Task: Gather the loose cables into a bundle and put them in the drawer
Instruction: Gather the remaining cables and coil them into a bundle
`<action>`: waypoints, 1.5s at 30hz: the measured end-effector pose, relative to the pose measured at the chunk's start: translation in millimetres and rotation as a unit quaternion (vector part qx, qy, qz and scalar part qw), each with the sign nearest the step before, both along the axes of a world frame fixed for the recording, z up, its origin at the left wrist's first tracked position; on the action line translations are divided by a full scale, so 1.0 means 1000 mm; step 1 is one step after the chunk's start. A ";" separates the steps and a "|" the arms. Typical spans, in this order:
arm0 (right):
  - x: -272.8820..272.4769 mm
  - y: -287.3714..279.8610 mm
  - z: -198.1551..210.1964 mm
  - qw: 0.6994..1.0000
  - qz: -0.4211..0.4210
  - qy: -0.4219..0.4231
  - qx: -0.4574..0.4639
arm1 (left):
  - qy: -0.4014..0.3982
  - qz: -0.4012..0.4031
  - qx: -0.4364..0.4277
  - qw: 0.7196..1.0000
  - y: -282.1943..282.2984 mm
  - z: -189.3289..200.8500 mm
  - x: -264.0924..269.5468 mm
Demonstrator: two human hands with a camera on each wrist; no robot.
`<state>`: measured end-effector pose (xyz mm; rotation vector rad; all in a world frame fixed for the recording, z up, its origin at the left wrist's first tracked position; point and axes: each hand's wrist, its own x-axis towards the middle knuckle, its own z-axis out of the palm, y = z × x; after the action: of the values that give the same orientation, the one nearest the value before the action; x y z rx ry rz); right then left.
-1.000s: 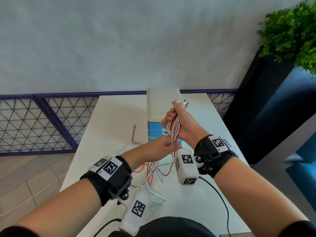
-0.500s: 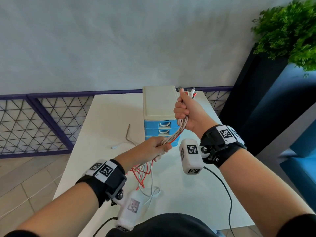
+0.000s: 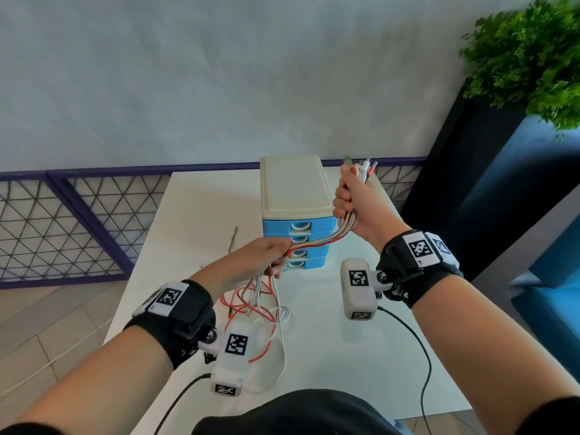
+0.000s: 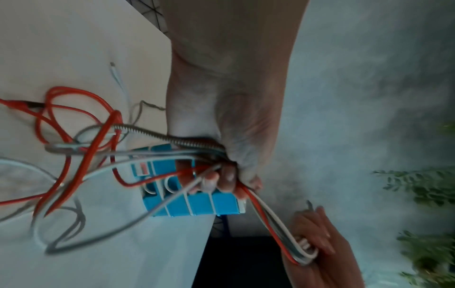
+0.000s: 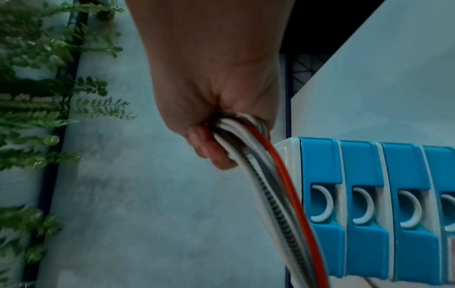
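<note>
Several cables [image 3: 317,241], red, white and braided grey, run taut between my two hands. My right hand [image 3: 351,199] grips them in a fist near their plug ends [image 3: 361,166], raised beside the top of the drawer unit [image 3: 295,189]. Lower down, in front of the blue drawers [image 3: 309,226], my left hand [image 3: 270,255] is curled round the same cables [image 4: 192,154]. Their slack [image 3: 263,306] hangs below in red and white loops onto the white table [image 3: 194,208]. All the drawers [image 5: 364,194] look closed. My right hand [image 5: 221,136] shows the cables [image 5: 270,185] leaving its fist.
A thin grey cable end [image 3: 233,238] lies loose on the table left of the drawer unit. A purple lattice fence [image 3: 62,221] stands to the left, a dark planter with green plants [image 3: 533,51] to the right. Black camera leads [image 3: 420,346] trail across the table's near edge.
My right hand has risen and moved right with the plug ends, drawing the cables out. My left hand has slid down along them, and the loops on the table have tightened.
</note>
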<state>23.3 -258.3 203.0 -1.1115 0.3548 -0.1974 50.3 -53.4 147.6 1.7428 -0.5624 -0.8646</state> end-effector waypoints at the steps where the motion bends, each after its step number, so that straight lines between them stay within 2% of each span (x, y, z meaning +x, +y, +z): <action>1: 0.000 0.001 -0.001 1.000 0.009 0.004 -0.022 | -0.060 0.015 0.033 0.998 -0.003 0.002 0.002; 3: -0.001 0.004 -0.003 0.998 0.034 0.020 -0.045 | -0.167 0.042 0.081 0.982 -0.008 0.006 0.007; 5: -0.003 0.006 -0.005 0.994 0.070 0.043 -0.068 | -0.248 0.053 0.088 0.963 -0.013 0.010 0.009; 9: -0.007 0.007 -0.011 0.972 0.181 0.090 -0.121 | -0.357 0.074 0.075 0.928 -0.018 0.018 0.006; 11: -0.011 0.009 -0.013 0.957 0.241 0.107 -0.119 | -0.380 0.073 0.055 0.920 -0.019 0.021 0.005; 14: -0.018 0.017 -0.014 0.936 0.318 0.115 -0.100 | -0.377 0.067 0.003 0.924 -0.021 0.025 0.003; 17: -0.023 0.021 -0.019 0.924 0.358 0.124 -0.046 | -0.367 0.089 -0.028 0.926 -0.022 0.024 0.003; 19: -0.025 0.023 -0.021 0.915 0.380 0.126 -0.050 | -0.346 0.107 -0.036 0.931 -0.022 0.023 0.005; 24: -0.022 0.023 -0.023 0.930 0.339 0.120 -0.080 | -0.335 0.094 0.031 0.937 -0.020 0.025 0.014; 27: -0.017 0.021 -0.017 0.929 0.330 0.122 -0.114 | -0.248 0.062 0.051 0.965 -0.019 0.025 0.021; 29: -0.012 0.020 -0.013 0.941 0.290 0.117 -0.127 | -0.170 0.018 0.045 0.984 -0.017 0.025 0.025; 32: -0.005 0.013 -0.010 0.969 0.202 0.091 -0.111 | -0.075 -0.030 0.022 0.997 -0.008 0.023 0.026; 34: -0.002 0.012 -0.008 0.978 0.164 0.075 -0.104 | -0.045 -0.039 0.003 0.998 -0.002 0.018 0.023; 37: 0.003 0.019 -0.006 0.986 0.128 0.058 -0.096 | -0.063 -0.051 0.018 0.997 -0.001 0.007 0.021; 40: 0.004 0.025 -0.011 0.991 0.096 0.052 -0.076 | -0.139 -0.060 0.063 0.986 0.000 -0.012 0.023; 45: 0.005 0.030 -0.013 0.997 0.048 0.031 -0.046 | -0.205 -0.076 0.083 0.972 0.005 -0.023 0.026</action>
<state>28.7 -228.3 190.3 -1.2238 0.3497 -0.0948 76.1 -48.3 124.4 2.0700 -0.9282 -0.6705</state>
